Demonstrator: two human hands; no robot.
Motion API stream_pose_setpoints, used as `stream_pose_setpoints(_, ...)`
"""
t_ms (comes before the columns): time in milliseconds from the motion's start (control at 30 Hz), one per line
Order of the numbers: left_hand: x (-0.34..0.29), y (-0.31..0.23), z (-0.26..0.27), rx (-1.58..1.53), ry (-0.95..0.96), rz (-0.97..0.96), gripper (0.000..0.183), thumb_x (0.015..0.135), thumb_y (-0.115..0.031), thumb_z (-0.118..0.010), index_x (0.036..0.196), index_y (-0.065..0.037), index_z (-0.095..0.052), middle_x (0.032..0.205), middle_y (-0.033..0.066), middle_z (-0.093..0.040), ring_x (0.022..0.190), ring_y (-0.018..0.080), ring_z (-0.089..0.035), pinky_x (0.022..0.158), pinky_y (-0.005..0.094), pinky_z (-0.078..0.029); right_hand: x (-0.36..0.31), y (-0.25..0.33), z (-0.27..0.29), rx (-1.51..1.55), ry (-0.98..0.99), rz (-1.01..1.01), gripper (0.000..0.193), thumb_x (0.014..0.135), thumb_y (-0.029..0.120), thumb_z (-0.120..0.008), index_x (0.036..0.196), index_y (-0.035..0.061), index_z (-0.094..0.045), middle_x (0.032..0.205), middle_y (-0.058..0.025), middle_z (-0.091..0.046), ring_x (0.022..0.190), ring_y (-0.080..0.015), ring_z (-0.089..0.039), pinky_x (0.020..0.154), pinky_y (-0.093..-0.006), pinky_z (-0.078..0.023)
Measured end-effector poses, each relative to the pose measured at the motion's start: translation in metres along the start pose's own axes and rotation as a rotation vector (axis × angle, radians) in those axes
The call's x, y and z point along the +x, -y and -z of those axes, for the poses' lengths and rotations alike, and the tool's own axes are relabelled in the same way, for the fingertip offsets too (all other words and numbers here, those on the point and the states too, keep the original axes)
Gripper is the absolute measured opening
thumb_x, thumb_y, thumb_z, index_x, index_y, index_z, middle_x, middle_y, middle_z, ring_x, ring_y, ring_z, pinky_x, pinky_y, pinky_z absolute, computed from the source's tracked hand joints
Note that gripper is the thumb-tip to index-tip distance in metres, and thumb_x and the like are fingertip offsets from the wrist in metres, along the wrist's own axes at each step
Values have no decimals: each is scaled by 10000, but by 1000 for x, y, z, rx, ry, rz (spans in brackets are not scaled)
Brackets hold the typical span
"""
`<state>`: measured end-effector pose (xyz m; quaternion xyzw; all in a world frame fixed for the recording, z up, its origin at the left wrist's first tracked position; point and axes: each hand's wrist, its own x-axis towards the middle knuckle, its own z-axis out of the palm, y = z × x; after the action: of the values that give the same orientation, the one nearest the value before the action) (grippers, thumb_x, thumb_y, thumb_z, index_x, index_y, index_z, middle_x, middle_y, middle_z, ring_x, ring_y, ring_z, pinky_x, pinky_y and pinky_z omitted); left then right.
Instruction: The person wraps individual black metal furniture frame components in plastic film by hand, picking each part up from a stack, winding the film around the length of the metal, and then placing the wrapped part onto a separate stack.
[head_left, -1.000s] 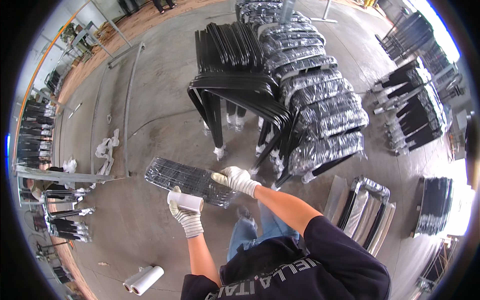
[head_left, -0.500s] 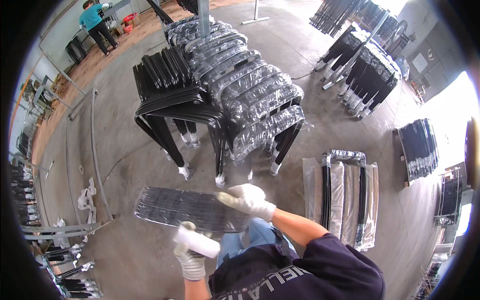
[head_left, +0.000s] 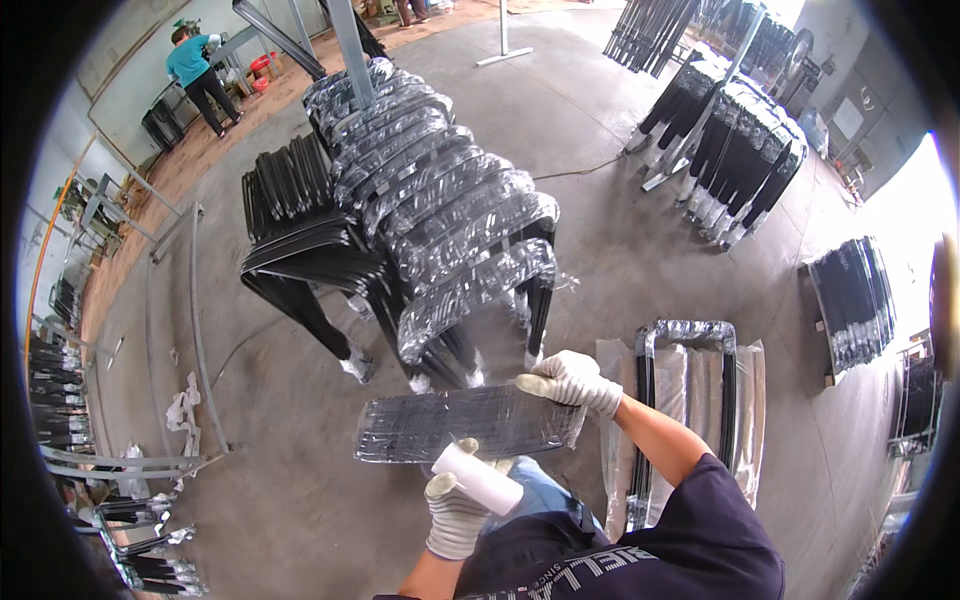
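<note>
A flat bundle of dark slats wrapped in clear plastic is held up in front of my body. My right hand, in a white glove, grips its upper right end, thumb over the near face. Below the bundle's lower edge, my gloved left hand is closed around a white roll of film. The roll tilts down to the right, close against the bundle. I cannot tell whether film runs from the roll to the slats.
Ahead stands a long row of film-wrapped black metal frames, beside unwrapped ones. Wrapped pieces lie on the floor at right. A grey post rises over the row. A person in teal works far left.
Both hands, the roll and the bundle have moved right in the view. The frames ahead have shifted left and somewhat down. Both hands keep their hold.
</note>
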<state>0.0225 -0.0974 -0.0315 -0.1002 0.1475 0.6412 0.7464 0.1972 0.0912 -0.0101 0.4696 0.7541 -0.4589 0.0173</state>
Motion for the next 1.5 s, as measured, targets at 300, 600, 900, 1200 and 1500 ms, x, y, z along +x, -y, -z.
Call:
stream_pose_setpoints(300,75,54,-7,-59,-44,88,532,625,-186,-658,1105,-23,-498,806,176,-632,762,296,-628,988,433,-374,44,-76,51,-137,-47,72,481,767,570,-548,874,122,-690,747,-111,-650,743,-242,-638,699,-317,-477)
stream_pose_setpoints(600,147,61,11,-48,3,11,535,609,-141,-675,1095,-12,-492,820,145,-622,800,276,-626,1002,455,-366,111,-119,68,-145,-147,51,488,725,593,-591,893,147,-696,776,-84,-663,761,-215,-640,715,-308,-478)
stream_pose_setpoints(900,189,61,12,-32,57,-11,476,618,-51,-664,1072,-9,-528,989,124,-572,1030,271,-533,997,407,-386,141,-112,73,-45,-595,-15,305,826,386,-560,969,125,-630,839,-82,-642,812,-247,-622,744,-302,-466)
stream_pose_setpoints(1200,187,48,17,245,-8,-81,511,550,-25,-670,1047,-28,-552,1033,87,-565,1005,234,-537,886,351,-449,111,-110,55,-391,-497,438,496,718,371,-628,1139,127,-531,1190,-107,-487,1175,-298,-402,985,-465,-288)
stream_pose_setpoints(1500,138,6,28,122,50,-277,524,577,-82,-668,1081,-93,-527,1102,142,-526,1084,314,-494,939,526,-402,109,-99,27,-843,-409,538,660,698,182,-601,1302,89,-352,1264,-230,-400,1200,-387,-369,1001,-527,-282)
